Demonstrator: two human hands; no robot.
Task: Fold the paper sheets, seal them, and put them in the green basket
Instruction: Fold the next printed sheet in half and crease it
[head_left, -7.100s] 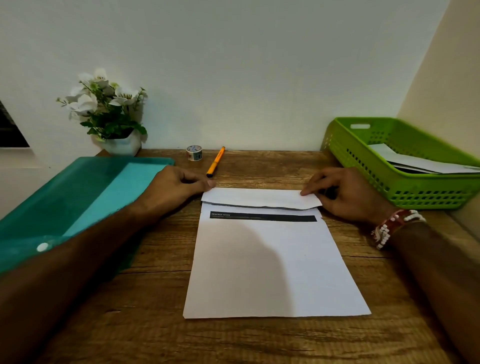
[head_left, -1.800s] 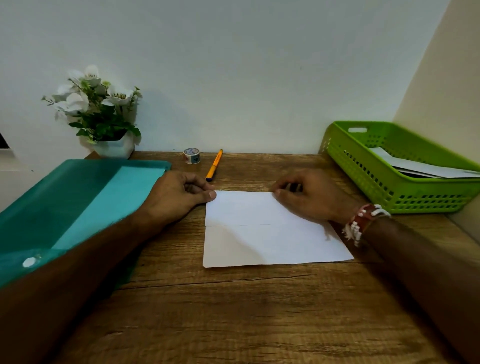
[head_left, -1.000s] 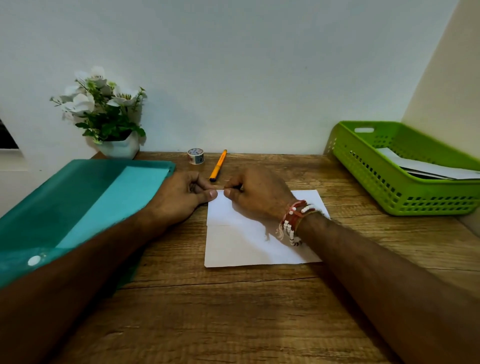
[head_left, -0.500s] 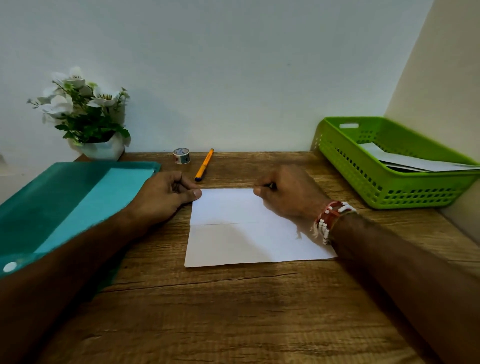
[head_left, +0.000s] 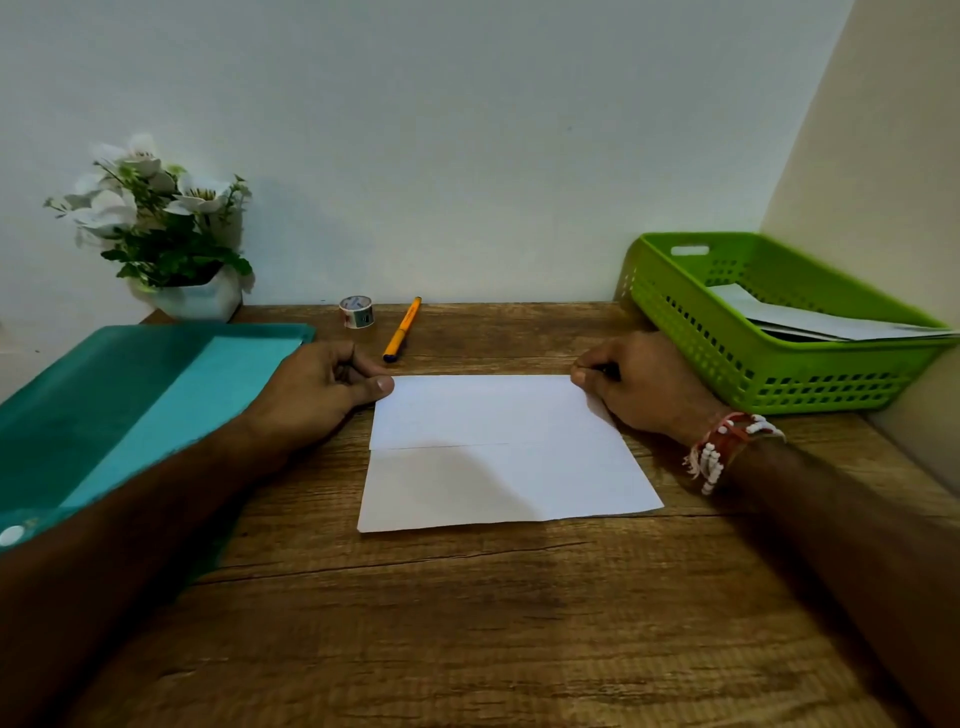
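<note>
A folded paper sheet (head_left: 498, 452) is laid flat on the wooden table (head_left: 467, 623), with 1 flap turned down over its far half. The left hand (head_left: 322, 387) is held with fingers curled in, and its thumb tip is pressed on the sheet's far left corner. The right hand (head_left: 644, 384), also curled, is set with its fingertips on the far right corner. The green basket (head_left: 753, 364) is placed at the far right, with folded papers (head_left: 810, 322) inside. A teal folder (head_left: 130, 395) is seen at the left; a tape roll (head_left: 356, 312) and an orange pen (head_left: 401, 329) are found beyond the sheet.
</note>
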